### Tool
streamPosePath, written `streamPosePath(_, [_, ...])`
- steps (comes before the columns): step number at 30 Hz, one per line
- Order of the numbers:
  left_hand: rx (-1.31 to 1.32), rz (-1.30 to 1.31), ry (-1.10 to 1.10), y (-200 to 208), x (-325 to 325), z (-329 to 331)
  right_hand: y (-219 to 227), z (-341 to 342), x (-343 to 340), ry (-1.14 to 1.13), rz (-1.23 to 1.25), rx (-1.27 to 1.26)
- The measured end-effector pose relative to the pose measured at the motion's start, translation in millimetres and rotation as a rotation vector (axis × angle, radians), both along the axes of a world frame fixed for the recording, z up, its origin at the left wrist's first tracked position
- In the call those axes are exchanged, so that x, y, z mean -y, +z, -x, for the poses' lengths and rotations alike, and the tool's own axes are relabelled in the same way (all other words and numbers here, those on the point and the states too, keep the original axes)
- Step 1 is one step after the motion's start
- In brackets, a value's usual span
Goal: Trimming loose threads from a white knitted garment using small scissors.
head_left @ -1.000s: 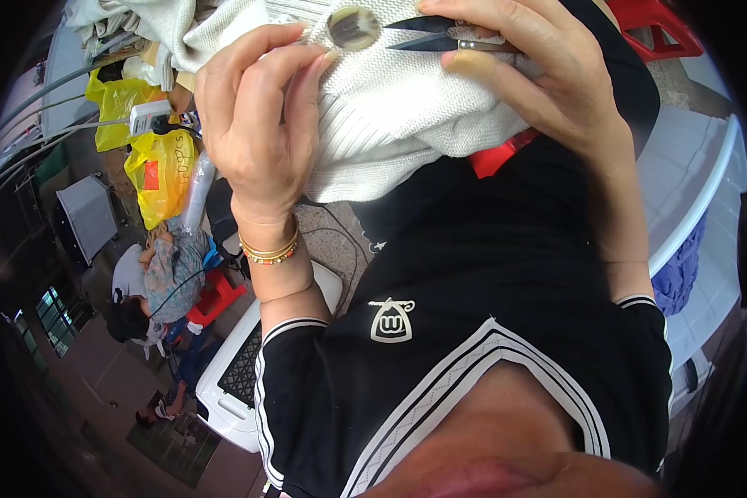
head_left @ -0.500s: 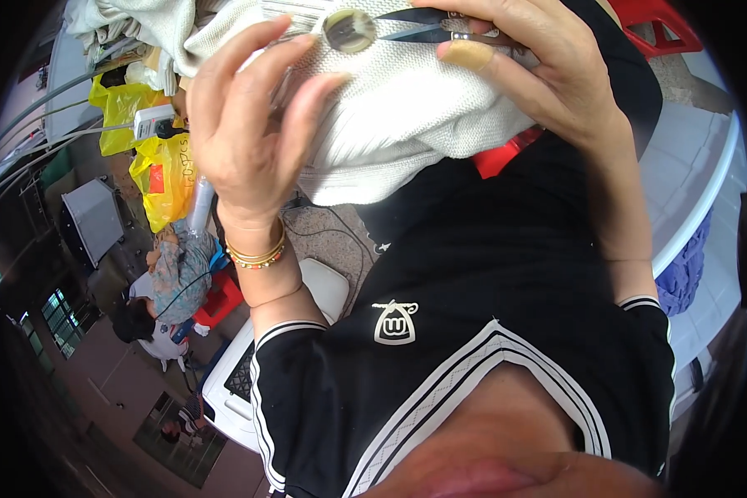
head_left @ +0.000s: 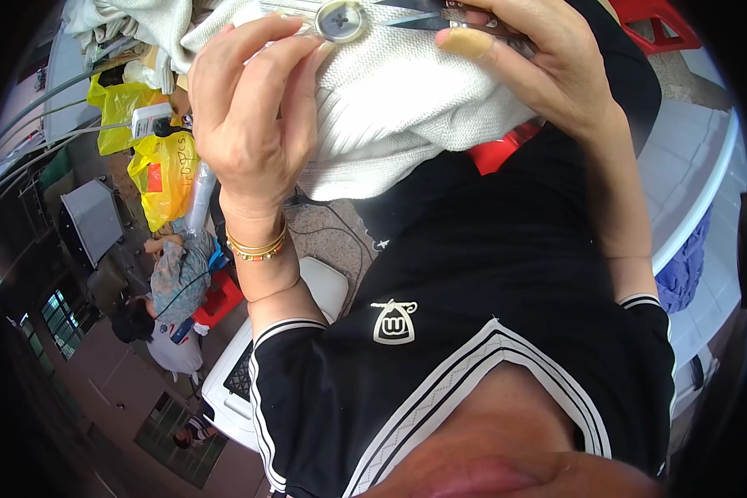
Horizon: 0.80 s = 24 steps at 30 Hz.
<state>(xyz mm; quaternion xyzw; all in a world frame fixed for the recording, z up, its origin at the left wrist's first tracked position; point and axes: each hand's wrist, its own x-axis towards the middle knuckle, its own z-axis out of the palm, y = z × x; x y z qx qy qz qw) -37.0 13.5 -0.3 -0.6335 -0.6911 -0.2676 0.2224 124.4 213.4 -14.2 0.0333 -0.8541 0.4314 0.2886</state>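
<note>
A large round button (head_left: 339, 21), grey with a pale rim, rests on a cream knitted garment (head_left: 407, 108) at the top of the view. At its left edge my left hand (head_left: 253, 108) is closed in a pinch, thumb and fingertips together; whether cloth is caught in the pinch too is hard to see. From the right, my right hand (head_left: 548, 66) grips a small pair of thread snips (head_left: 419, 17), whose pointed blades reach toward the button. Most of their handle is hidden by my fingers. A tan covering (head_left: 466, 42) wraps my right thumb.
Yellow plastic bags (head_left: 168, 178) and a white power socket (head_left: 151, 121) with cables are at the left. Beyond them another person (head_left: 178, 274) sits on a red stool (head_left: 218, 300). A pale round table (head_left: 693, 178) stands at the right, with a red stool (head_left: 657, 29) behind.
My left fingers, spread apart before, have come together at the button's edge. The button has tilted and moved slightly up and left. My right hand stays on the snips.
</note>
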Motion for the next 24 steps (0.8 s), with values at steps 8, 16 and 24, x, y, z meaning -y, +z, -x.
streamPosePath(8, [-0.127,-0.005,-0.113,11,-6,-7,-46,41,-1,0.141,0.142,-0.648])
streamPosePath(16, [0.257,-0.069,-0.143,-11,-8,7,7,3,4,-0.034,0.017,0.017])
streamPosePath(24, [0.522,-0.187,-0.009,-17,-10,-3,28,9,12,-0.116,-0.225,0.03])
